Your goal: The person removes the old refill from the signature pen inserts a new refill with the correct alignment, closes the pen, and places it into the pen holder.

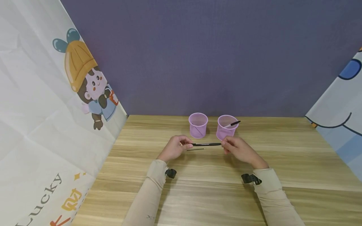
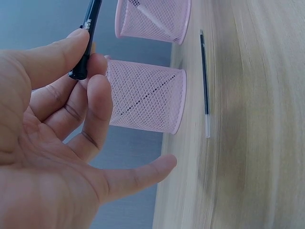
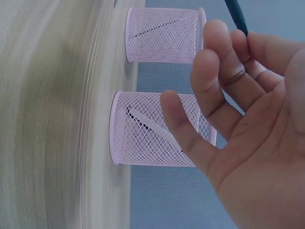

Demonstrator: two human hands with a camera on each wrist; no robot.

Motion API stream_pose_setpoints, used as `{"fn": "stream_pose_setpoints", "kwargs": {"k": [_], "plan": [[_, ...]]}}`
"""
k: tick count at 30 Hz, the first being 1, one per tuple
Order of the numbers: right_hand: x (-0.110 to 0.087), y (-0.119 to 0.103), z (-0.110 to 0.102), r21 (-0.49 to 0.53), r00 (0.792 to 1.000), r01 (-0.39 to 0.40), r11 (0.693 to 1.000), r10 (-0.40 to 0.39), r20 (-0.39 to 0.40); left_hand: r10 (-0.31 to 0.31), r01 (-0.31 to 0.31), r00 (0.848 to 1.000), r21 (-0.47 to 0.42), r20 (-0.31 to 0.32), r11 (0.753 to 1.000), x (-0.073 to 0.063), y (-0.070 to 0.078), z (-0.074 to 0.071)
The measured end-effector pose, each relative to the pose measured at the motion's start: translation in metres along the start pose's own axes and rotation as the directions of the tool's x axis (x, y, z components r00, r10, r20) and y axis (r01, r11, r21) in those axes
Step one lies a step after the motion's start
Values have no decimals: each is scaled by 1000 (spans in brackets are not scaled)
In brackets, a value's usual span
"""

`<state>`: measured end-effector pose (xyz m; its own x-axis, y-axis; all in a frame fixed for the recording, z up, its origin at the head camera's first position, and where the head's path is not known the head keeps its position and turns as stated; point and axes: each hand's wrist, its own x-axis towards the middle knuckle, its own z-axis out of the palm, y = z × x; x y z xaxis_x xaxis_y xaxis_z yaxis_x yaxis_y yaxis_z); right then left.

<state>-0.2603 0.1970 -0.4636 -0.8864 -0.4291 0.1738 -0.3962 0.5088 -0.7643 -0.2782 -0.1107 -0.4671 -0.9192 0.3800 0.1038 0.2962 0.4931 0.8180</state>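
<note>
A black pen [image 1: 207, 144] is held level above the table, stretched between both hands. My left hand [image 1: 175, 148] pinches one end between thumb and fingers; in the left wrist view, its little finger sticks out straight. At the other end, my right hand [image 1: 240, 150] pinches the pen with thumb and index finger, its remaining fingers loosely bent. Below the pen, a thin dark pen refill [image 2: 205, 76] with a clear end lies on the wooden table. Just behind the hands stand two pink mesh pen holders, a left one [image 1: 201, 131] and a right one [image 1: 222, 135].
A thin dark refill [image 1: 197, 129] leans inside the left holder. In the right holder leans a black-and-white pen [image 1: 234, 123], its dark end above the rim. The wooden table [image 1: 203, 201] ends at a blue-grey panel [image 1: 215, 56]. A printed white sheet [image 1: 56, 125] borders the left side.
</note>
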Motion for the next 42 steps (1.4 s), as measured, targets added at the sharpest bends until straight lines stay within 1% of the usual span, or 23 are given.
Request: {"fn": "stream_pose_setpoints", "kwargs": {"k": [8,13,19,26,34,42], "plan": [[0,1,-1,19,1000,-6,1000,6,0,-4,4,1000,-5,4,1000,0,-1,-1],[0,1,-2,23,1000,5,1000,-4,-21,-12,12,1000,-10,6,1000,0,-2,-1],[2,3,-2,20,999,-24,1000,25,-35,-15,15,1000,-12,5,1000,0,-4,-1],[2,6,-1,-16,998,37,999,-38,-45,-1,1,1000,-6,3,1000,2,-5,1],[1,4,-2,-9,998,51,999,-51,-26,0,0,1000,-4,2,1000,3,-5,3],[1,4,-2,9,998,64,998,-63,-27,6,-6,1000,8,-1,1000,3,-2,3]]}}
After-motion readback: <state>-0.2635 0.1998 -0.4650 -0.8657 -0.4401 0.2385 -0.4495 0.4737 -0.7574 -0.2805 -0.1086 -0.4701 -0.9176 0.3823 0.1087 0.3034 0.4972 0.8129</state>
